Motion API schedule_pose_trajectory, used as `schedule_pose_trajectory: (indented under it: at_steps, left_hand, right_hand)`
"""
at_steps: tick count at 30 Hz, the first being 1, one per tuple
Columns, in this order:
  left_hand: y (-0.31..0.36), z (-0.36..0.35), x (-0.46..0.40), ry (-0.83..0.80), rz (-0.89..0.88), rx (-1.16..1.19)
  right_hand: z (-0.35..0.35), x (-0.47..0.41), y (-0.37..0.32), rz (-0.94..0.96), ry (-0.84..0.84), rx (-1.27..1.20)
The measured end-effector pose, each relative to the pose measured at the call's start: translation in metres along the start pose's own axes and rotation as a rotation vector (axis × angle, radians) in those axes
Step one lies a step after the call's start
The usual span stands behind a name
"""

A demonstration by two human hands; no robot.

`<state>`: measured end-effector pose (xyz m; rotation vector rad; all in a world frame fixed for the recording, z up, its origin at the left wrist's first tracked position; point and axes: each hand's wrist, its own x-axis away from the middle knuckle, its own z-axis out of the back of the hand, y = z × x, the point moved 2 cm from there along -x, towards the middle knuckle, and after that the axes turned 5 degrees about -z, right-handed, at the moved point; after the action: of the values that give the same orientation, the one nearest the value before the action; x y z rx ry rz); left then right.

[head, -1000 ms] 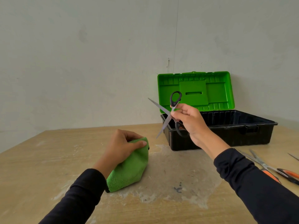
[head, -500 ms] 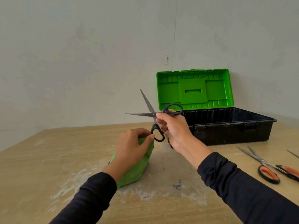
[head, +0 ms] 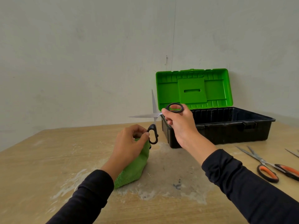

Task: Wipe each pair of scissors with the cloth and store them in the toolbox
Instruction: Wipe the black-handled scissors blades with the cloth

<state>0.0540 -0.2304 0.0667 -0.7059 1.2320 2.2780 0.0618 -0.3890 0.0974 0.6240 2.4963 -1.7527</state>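
Black-handled scissors (head: 153,118) are held in the air with the blades spread wide, one pointing up, one pointing left. My right hand (head: 179,123) grips the upper handle ring. My left hand (head: 129,143) pinches the lower handle ring and also holds the green cloth (head: 134,170), which hangs under it down to the table. Behind stands the toolbox (head: 226,128), a black tub with its green lid standing open. Orange-handled scissors (head: 268,167) lie open on the table at the right.
The wooden table (head: 40,167) carries white smears around the cloth. A blade tip of another pair of scissors (head: 292,153) shows at the right edge. A grey wall rises close behind the toolbox.
My right hand brought the black scissors leftward and down from in front of the toolbox towards the cloth. The blades spread wider. My left hand rose off the table with the cloth and took the lower ring.
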Motion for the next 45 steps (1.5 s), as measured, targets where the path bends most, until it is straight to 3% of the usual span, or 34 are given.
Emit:
schedule_pose_trajectory:
  at_steps: [3, 9, 15, 21, 27, 40, 43, 45]
  left_hand:
    - [-0.003, 0.000, -0.001, -0.001, -0.003, 0.005]
    - [-0.006, -0.001, -0.002, 0.009, 0.015, 0.048]
    - [-0.008, 0.002, -0.004, 0.042, 0.036, 0.105]
    - [-0.004, 0.002, -0.003, 0.095, 0.034, 0.126]
    - [-0.004, 0.005, -0.004, 0.158, 0.053, 0.150]
    - [-0.001, 0.001, -0.003, 0.131, -0.002, 0.069]
    - [0.004, -0.002, -0.001, 0.075, -0.106, -0.115]
    - [0.010, -0.006, 0.002, 0.065, -0.316, -0.416]
  right_hand:
    - [0.007, -0.002, -0.001, 0.131, 0.128, 0.138]
    - [0.006, 0.006, 0.002, 0.347, 0.213, 0.331]
    - [0.001, 0.004, 0.013, 0.574, 0.149, 0.743]
    - [-0.011, 0.019, 0.017, 0.853, 0.228, 1.203]
    - [-0.016, 0.021, 0.021, 0.714, -0.082, 1.140]
    - [-0.010, 0.017, 0.017, 0.695, -0.039, 1.121]
    - [0.005, 0.014, 0.005, 0.691, -0.034, 1.146]
    - [0.028, 0.006, -0.011, 0.668, 0.005, 1.217]
